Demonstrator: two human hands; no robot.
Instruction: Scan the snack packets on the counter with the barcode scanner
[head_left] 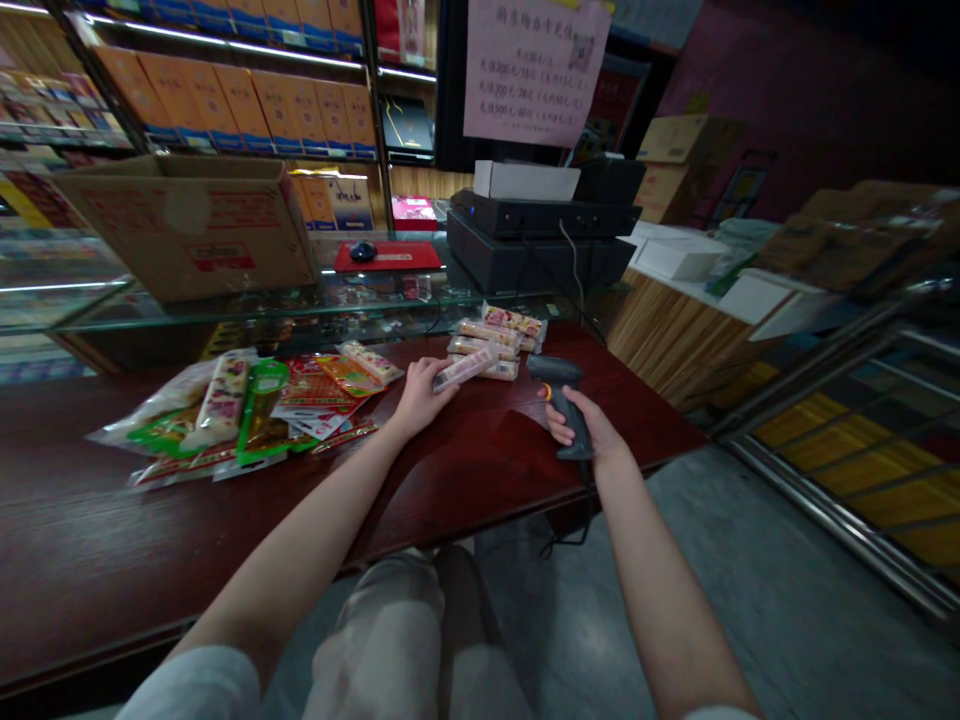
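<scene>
My right hand [576, 425] is wrapped round the grip of a dark grey barcode scanner [556, 370], whose head points left toward the wrapped snack bars. Closed on one end of a wrapped snack bar [466, 367] is my left hand [424, 393], just above the dark red table. Several more wrapped bars [487, 335] lie piled right behind it. To the left of that hand, a heap of packaged snacks holds a green packet [262, 395], red packets [313, 385] and another light bar [223, 390].
Behind the table stands a glass counter with an open cardboard box [195, 225], a mouse [363, 251] on a red mat [405, 256], and a black cash drawer [536, 250]. The scanner's cable [583, 510] hangs past the table's front edge. A metal rack [847, 480] stands at right.
</scene>
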